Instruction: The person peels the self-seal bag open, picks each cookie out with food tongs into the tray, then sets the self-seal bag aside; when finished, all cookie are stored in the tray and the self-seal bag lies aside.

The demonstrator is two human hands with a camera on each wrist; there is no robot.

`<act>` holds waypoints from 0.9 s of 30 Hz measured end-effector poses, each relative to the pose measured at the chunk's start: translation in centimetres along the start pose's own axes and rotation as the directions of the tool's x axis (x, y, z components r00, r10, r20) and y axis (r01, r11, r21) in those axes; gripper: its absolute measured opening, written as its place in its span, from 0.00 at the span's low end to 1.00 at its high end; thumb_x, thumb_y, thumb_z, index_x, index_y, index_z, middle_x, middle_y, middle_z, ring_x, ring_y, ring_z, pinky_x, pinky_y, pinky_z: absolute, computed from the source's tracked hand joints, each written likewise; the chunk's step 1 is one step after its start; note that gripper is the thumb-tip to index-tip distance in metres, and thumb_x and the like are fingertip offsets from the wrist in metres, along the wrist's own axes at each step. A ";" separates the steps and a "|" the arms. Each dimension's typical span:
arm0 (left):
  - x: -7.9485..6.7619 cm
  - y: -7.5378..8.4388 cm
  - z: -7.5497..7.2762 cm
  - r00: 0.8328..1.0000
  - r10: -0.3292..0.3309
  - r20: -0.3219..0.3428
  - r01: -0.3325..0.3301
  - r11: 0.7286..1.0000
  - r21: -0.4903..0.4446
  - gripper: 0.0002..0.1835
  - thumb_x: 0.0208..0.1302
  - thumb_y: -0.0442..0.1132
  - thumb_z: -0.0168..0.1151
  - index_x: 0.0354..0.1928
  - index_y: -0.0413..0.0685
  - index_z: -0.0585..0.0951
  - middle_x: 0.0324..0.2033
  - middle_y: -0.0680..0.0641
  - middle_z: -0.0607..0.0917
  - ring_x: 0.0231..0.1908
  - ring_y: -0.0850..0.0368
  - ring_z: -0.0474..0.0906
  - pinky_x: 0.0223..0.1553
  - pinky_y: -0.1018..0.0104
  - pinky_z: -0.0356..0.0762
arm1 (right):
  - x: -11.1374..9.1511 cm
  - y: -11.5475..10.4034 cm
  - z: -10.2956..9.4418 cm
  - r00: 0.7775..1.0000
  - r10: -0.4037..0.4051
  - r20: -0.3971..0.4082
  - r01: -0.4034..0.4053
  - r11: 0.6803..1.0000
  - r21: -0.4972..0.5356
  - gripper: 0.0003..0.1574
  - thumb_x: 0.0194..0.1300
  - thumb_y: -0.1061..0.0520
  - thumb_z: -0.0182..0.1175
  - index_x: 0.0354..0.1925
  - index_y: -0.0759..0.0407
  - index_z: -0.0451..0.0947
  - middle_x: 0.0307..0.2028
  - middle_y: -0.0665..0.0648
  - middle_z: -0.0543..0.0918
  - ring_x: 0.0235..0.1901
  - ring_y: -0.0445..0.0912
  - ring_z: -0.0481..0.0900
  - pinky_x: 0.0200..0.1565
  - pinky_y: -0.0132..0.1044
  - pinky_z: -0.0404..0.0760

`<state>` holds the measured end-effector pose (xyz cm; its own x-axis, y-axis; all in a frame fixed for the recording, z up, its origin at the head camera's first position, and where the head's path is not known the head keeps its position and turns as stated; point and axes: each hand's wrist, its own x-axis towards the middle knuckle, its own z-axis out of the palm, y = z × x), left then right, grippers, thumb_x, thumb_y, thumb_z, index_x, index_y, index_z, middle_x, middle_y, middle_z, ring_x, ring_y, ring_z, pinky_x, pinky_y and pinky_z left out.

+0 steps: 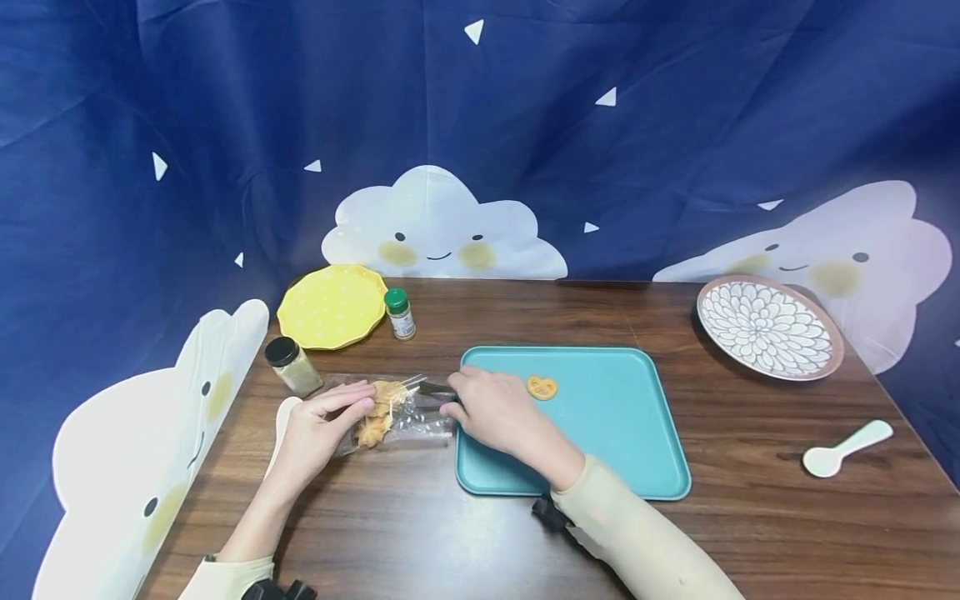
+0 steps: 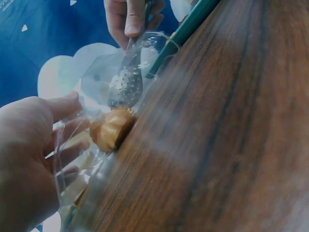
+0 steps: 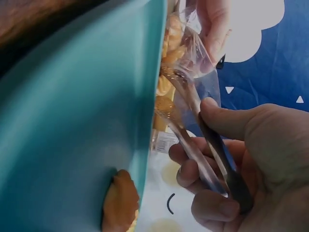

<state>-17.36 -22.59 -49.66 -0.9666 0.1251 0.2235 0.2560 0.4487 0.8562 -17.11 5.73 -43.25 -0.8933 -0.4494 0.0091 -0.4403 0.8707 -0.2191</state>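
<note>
A clear plastic bag (image 1: 420,425) of golden-brown cookies (image 1: 373,429) lies on the table left of the teal tray (image 1: 600,442). My left hand (image 1: 318,429) holds the bag near its closed end, fingers and thumb at the plastic. From the other side my right hand (image 1: 491,408) grips metal tongs (image 3: 212,140) over the tray's left rim. The tongs' perforated tips (image 2: 126,87) are inside the bag, right by the cookies, and stand apart in the right wrist view. One pretzel-shaped cookie (image 1: 542,387) sits on the tray.
Behind the bag are a black-lidded jar (image 1: 294,367), a green-capped shaker (image 1: 400,315) and a yellow plate (image 1: 333,307). A pale spoon-like handle (image 1: 283,421) shows beside my left wrist. To the right are a flower-patterned plate (image 1: 768,327) and a pale green spoon (image 1: 847,448).
</note>
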 end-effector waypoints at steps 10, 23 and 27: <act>0.1 0.0 0.0 1.000 0.003 0.008 -0.003 1.000 -0.004 0.12 0.65 0.49 0.70 0.47 0.58 0.90 0.50 0.54 0.91 0.62 0.53 0.83 0.69 0.86 0.66 | -0.5 0.7 -1.0 0.995 -0.089 -0.040 0.086 0.993 -0.086 0.17 0.69 0.41 0.64 0.48 0.49 0.84 0.39 0.47 0.84 0.33 0.44 0.84 0.26 0.40 0.82; 0.0 0.1 0.1 1.000 -0.009 0.008 0.009 1.000 0.007 0.11 0.63 0.51 0.70 0.46 0.61 0.90 0.51 0.56 0.90 0.63 0.55 0.82 0.66 0.89 0.66 | 0.0 0.8 -0.1 0.997 -0.077 -0.030 0.076 0.996 -0.054 0.24 0.68 0.38 0.63 0.55 0.49 0.82 0.45 0.48 0.85 0.39 0.46 0.87 0.29 0.44 0.84; 0.0 0.1 0.0 1.000 -0.018 0.007 0.018 1.000 0.002 0.11 0.63 0.51 0.71 0.46 0.62 0.90 0.51 0.57 0.90 0.64 0.55 0.81 0.66 0.89 0.66 | 0.2 0.6 0.0 0.997 -0.073 -0.026 0.072 0.996 -0.045 0.23 0.68 0.38 0.63 0.53 0.49 0.82 0.42 0.48 0.84 0.37 0.47 0.86 0.28 0.44 0.83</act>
<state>-17.32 -22.49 -49.58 -0.9711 0.1229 0.2046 0.2383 0.4525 0.8593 -17.56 6.14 -43.40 -0.8607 -0.5066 0.0506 -0.5071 0.8443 -0.1734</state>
